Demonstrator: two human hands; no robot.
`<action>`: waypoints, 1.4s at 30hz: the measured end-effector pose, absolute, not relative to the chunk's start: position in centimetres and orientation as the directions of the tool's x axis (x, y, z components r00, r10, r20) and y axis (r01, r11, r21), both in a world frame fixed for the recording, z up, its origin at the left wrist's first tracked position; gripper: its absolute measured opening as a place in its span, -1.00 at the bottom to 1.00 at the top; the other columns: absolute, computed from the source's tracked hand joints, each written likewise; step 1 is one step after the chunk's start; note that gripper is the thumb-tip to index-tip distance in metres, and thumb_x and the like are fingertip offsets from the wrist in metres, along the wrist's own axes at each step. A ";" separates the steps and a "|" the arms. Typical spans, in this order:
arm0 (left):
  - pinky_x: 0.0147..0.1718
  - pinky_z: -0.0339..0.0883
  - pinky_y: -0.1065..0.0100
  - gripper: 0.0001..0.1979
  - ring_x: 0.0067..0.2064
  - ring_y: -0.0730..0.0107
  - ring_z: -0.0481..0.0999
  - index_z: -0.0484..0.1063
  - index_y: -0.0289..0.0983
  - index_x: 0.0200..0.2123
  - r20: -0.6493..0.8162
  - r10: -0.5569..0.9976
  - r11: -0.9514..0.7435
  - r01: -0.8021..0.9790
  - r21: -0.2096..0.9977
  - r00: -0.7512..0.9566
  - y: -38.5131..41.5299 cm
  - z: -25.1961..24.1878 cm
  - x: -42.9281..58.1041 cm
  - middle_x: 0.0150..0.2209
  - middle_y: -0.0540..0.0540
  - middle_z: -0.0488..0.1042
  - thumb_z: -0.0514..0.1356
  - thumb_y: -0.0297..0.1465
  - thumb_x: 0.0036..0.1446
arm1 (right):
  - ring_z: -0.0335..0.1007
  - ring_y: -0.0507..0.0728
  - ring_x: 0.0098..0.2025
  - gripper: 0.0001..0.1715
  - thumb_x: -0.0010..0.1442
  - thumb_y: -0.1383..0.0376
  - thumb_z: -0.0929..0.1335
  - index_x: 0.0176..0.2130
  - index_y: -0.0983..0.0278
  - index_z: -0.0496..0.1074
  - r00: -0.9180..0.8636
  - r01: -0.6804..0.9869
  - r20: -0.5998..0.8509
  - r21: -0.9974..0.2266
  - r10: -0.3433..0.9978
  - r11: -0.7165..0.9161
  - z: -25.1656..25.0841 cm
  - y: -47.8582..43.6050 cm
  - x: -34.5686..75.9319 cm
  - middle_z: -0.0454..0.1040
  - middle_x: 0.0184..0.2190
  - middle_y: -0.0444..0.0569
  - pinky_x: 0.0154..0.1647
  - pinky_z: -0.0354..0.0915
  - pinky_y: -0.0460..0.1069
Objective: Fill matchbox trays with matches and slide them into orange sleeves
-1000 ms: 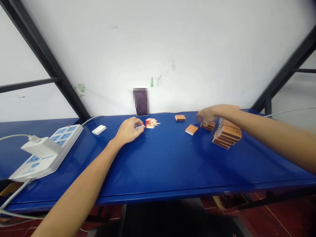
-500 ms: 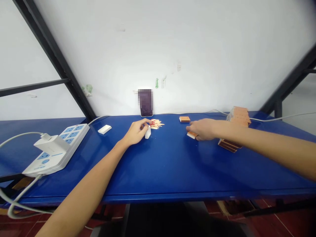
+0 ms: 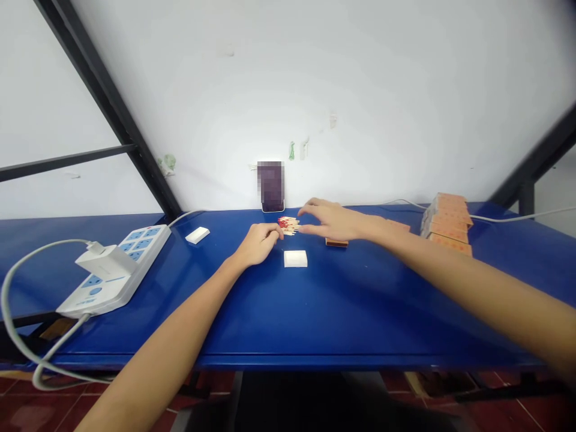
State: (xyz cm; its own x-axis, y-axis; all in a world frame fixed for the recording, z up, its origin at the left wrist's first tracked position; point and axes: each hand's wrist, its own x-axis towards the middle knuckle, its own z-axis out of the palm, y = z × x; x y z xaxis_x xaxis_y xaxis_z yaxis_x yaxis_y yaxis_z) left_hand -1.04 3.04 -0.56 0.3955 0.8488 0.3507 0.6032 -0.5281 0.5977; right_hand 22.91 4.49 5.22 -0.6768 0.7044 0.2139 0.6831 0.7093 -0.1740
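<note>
A loose pile of red-headed matches point(image 3: 289, 226) lies on the blue table between my hands. My left hand point(image 3: 261, 245) rests at the left end of the pile, its fingers curled closed; whether anything is pinched in them is hidden. From the right, my right hand point(image 3: 330, 221) reaches over with thumb and fingers spread at the right end of the pile, holding nothing. Just in front of the matches lies a white matchbox tray point(image 3: 296, 258). An orange matchbox point(image 3: 336, 242) with a dark side sits below my right hand, partly covered by it.
Another white tray point(image 3: 197, 234) lies to the left, near a white power strip point(image 3: 112, 276) with a plugged charger. Stacked orange matchboxes point(image 3: 450, 222) stand at the right. One more orange box point(image 3: 398, 225) shows behind my right forearm. A phone point(image 3: 272, 189) leans against the wall.
My right hand has let go of the small box at the right and moved left to the matches. The white tray at my left hand now lies flat in front, released.
</note>
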 end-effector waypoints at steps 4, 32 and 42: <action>-0.39 0.10 0.36 -0.73 -0.45 0.38 0.32 0.36 -0.25 -0.46 0.398 0.872 -0.476 0.689 0.547 0.286 3.6 -0.8 -1.7 -0.54 0.04 0.34 -0.01 -0.31 0.23 | 0.31 0.11 -0.26 -0.65 0.32 0.08 0.24 -0.25 0.27 0.42 -0.648 0.534 0.406 -0.360 0.644 0.765 3.2 5.2 20.6 0.44 -0.29 -0.02 -0.21 0.19 -0.01; -0.25 0.15 0.27 -0.55 -0.41 0.33 0.42 0.42 -0.28 -0.45 0.400 0.786 -0.587 0.770 0.248 0.470 3.8 -1.3 -2.4 -0.46 -0.06 0.45 -0.10 -0.27 0.39 | 0.42 0.20 -0.03 -0.65 0.38 0.21 0.23 0.01 0.16 0.51 -0.546 0.792 0.274 -0.139 0.792 0.594 -2.3 5.2 18.9 0.50 -0.03 0.05 -0.18 0.24 -0.01; -0.23 0.26 0.31 -0.61 -0.24 0.26 0.49 0.43 -0.24 -0.22 0.453 0.776 -0.605 0.723 0.334 0.440 4.3 -1.7 -3.0 -0.28 -0.09 0.52 -0.14 -0.22 0.42 | 0.45 0.19 -0.07 -0.65 0.40 0.29 0.18 -0.08 0.29 0.50 -0.565 0.791 0.250 -0.106 0.786 0.602 -2.0 5.0 18.7 0.50 -0.07 0.11 -0.14 0.23 0.00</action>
State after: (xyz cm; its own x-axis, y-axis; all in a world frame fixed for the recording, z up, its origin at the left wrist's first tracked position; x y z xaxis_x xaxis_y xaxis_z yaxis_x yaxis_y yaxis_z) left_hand -2.96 4.32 -1.71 0.4396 0.7758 0.4526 0.7230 -0.6046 0.3342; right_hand 18.67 5.04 -2.03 -0.5652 0.7863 0.2498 0.7910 0.6024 -0.1064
